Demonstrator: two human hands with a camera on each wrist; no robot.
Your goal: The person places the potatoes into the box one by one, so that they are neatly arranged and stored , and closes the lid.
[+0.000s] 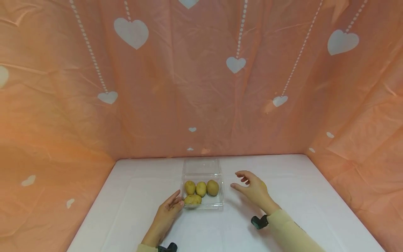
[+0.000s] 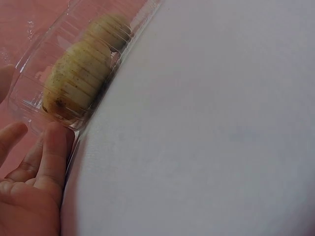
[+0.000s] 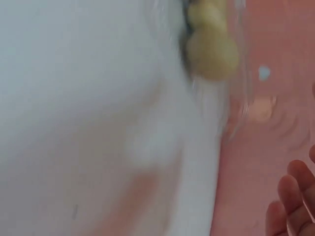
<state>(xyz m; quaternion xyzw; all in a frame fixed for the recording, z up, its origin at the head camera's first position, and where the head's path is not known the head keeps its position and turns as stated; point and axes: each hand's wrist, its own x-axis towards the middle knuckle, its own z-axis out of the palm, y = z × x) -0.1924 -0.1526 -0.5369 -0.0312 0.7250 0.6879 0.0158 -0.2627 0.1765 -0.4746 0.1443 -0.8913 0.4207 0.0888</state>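
Observation:
A clear plastic clamshell box (image 1: 211, 207) stands on the table with its lid (image 1: 202, 166) folded back. Inside are several potatoes: three in a back row, the right one (image 1: 212, 188) browner, and a long one (image 1: 192, 200) lying at the front left. My left hand (image 1: 167, 214) is at the box's left side, fingers loosely extended; in the left wrist view its fingertips (image 2: 53, 135) are at the box's end, by a spotted potato (image 2: 78, 81). Right of the box, my right hand (image 1: 253, 190) hovers with fingers spread and slightly bent, holding nothing. Behind it peeks a yellow thing (image 1: 263, 185), mostly hidden.
A white-covered table (image 1: 138, 182) carries the box near its middle. Orange sheeting (image 1: 201, 87) with pale hearts rises behind the table and along both sides. Each wrist wears a black camera mount, such as the right one (image 1: 259, 222). The right wrist view is blurred.

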